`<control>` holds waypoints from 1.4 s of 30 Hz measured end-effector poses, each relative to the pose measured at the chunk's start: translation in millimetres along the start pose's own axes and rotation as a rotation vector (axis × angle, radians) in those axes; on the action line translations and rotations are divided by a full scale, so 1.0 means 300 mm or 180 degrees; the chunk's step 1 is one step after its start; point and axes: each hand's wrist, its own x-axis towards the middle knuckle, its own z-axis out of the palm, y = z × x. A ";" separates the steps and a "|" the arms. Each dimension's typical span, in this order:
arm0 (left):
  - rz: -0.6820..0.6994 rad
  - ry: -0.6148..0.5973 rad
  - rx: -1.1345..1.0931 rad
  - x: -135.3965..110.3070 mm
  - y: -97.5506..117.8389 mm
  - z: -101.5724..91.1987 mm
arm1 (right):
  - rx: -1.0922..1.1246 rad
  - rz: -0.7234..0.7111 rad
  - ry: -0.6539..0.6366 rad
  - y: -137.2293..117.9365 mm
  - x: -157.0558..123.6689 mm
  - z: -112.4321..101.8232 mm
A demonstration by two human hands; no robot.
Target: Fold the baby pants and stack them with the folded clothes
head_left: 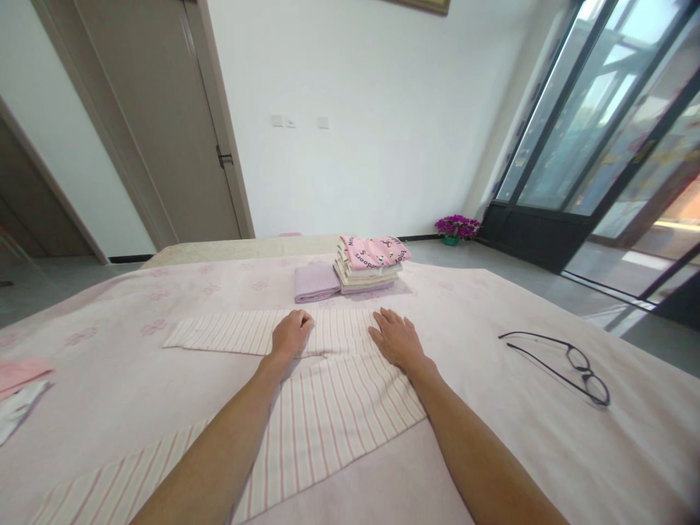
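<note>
Cream trousers with pink stripes (333, 423) lie spread on the covered surface, one leg stretching left and the other toward the lower left. On the upper leg, my left hand (292, 335) rests with its fingers curled in on the cloth. My right hand (399, 339) lies flat at the right end of that leg, fingers stretched out. Some creases run through the fabric between and below the hands. My forearms cover part of the lower leg.
Beyond the trousers stand a stack of folded clothes (372, 266) and a folded lilac cloth (316, 283). Black-framed glasses (585, 372) lie at the right. Pink and white clothing (22, 386) sits at the left edge. The pale pink flowered cover (464, 452) spreads underneath.
</note>
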 end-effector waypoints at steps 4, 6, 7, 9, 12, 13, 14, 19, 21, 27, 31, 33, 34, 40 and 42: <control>0.0169 0.0010 0.0109 -0.008 0.013 0.000 | 0.0005 -0.0007 0.0030 0.001 0.001 0.005; 0.0232 0.0023 0.0170 -0.011 0.020 0.000 | 0.0009 -0.0008 0.0040 0.001 0.001 0.008; 0.0251 0.0030 0.0198 -0.012 0.022 0.001 | 0.0011 -0.0002 0.0044 0.001 0.002 0.009; 0.0269 0.0038 0.0237 -0.013 0.026 0.002 | 0.0012 0.0010 0.0037 0.002 0.003 0.012; 0.0254 0.0036 0.0235 -0.012 0.023 0.007 | 0.0005 0.0014 0.0024 0.003 0.005 0.015; 0.0239 0.0038 0.0216 -0.010 0.021 0.008 | 0.0007 0.0012 0.0026 0.004 0.005 0.016; 0.0217 0.0045 0.0189 -0.009 0.017 0.011 | 0.0013 0.0010 0.0034 0.005 0.005 0.016; -0.0020 0.0146 -0.0010 0.002 -0.010 0.020 | 0.0045 -0.0003 0.0056 0.005 0.005 0.016; -0.0100 0.0168 -0.0118 0.007 -0.020 0.023 | 0.0053 -0.0009 0.0046 0.004 0.004 0.013; -0.0139 0.0057 -0.0545 0.019 -0.036 0.025 | 0.0116 -0.0009 0.0097 0.005 0.003 0.007; 0.0051 -0.0202 -0.0974 0.024 -0.046 0.005 | 0.0124 0.0007 0.0115 0.004 0.004 0.003; 0.0188 -0.0379 -0.1209 0.019 -0.053 -0.017 | 0.0124 0.0014 0.0133 0.002 0.003 0.000; 0.0240 -0.0451 -0.1319 0.012 -0.056 -0.031 | 0.0121 0.0015 0.0146 0.001 0.002 -0.002; 0.0508 -0.0430 -0.1558 -0.142 -0.021 -0.157 | 0.0089 0.0000 0.0245 -0.005 -0.001 -0.002; 0.0935 -0.0582 -0.1552 -0.236 0.017 -0.199 | 0.0075 0.0014 0.0239 -0.004 0.001 0.003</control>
